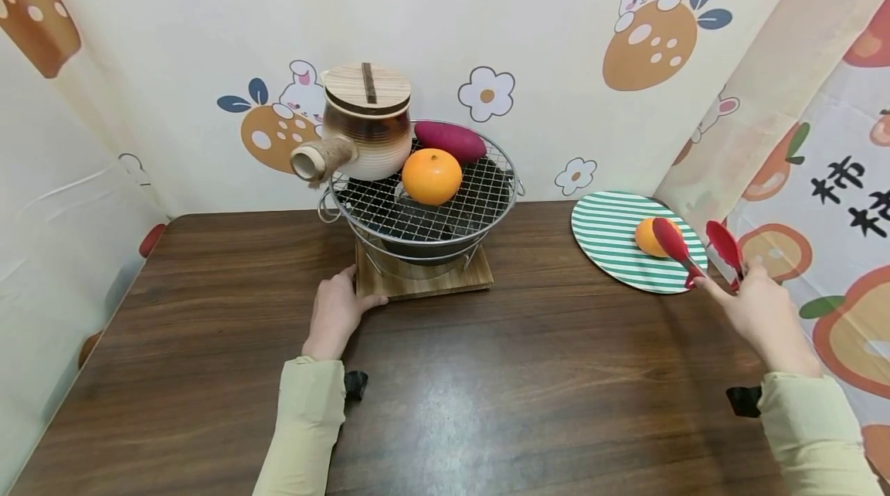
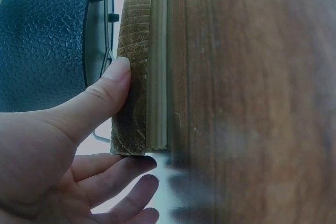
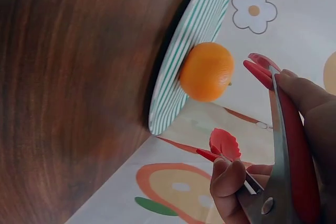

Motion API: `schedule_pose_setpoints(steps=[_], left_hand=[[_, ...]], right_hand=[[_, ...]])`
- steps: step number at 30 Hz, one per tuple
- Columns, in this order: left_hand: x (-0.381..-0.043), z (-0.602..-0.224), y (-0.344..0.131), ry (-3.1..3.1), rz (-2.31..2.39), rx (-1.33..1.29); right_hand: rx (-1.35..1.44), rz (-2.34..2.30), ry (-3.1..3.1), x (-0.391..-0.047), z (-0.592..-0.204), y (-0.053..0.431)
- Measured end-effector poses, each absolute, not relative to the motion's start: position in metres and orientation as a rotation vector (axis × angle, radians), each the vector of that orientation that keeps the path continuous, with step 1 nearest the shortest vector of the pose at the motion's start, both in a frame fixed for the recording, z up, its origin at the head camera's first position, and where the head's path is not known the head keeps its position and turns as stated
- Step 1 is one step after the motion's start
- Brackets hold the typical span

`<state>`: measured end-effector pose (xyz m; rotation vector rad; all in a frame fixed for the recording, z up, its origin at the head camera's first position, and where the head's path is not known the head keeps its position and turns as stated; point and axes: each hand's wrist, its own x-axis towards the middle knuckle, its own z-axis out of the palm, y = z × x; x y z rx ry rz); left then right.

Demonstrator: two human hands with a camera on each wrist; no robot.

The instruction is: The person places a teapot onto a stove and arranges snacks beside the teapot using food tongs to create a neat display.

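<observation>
A dark wood-grain table [image 1: 445, 395] carries a round wire-topped grill [image 1: 487, 198], which stands on a wooden board [image 1: 438, 286]. The board looks stiff and, under that load, likely heavy to shift; its front corner offers the surest hold. At right lies a green-striped plate [image 1: 598, 237], flat and seemingly rigid, best lifted by its rim. Red-tipped tongs [image 3: 295, 153] above it look light and springy, to be worked by their long arms. Smallest is the orange [image 3: 207, 72] resting on the plate: probably light and firm under a smooth rind, apt to roll, and best taken by the tips on either side of its middle. The right-wrist view shows the tips apart from the fruit.

The left hand [image 1: 336, 317] reaches forward to the board's near-left corner, thumb laid along the front edge and fingers spread at the side, touching rather than clutching. The right hand [image 1: 768, 318], its forearm stretched out to the far right, grips the tongs with digits on both arms, their tips held wide apart and angled toward the plate.
</observation>
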<state>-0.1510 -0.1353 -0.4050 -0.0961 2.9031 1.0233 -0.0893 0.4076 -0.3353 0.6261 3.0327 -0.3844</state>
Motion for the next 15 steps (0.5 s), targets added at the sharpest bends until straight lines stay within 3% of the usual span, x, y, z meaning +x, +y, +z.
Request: schedule_pose_setpoints(steps=[15], left_hand=[[-0.150,-0.404,-0.135,2.905,1.031,-0.094]], right_hand=[[0.668,-0.401,2.954,-0.086,-0.351,0.413]])
